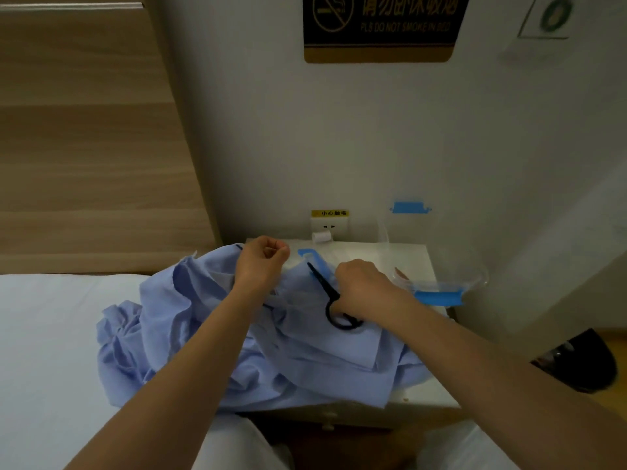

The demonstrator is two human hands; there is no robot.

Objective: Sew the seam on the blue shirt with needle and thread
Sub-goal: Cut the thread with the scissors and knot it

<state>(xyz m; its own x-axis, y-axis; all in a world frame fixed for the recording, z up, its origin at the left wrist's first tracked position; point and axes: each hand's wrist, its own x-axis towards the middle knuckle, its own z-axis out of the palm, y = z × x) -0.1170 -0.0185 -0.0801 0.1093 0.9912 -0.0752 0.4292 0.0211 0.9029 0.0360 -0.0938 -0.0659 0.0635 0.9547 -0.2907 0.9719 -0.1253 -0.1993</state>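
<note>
Black-and-gold no-smoking sign (pixel 380 28) noted on wall above white socket plate (pixel 327 227). Pale wooden headboard (pixel 84 147) recorded at left, white nightstand (pixel 425 393) below.

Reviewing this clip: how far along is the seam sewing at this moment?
Done: unclear; no finished stitching shows on the blue shirt. In hand: the right hand grips black scissors over it, and the left hand is pinched above, its contents too fine to see. Left: likely one snip; whether more sewing follows cannot be told.
</note>
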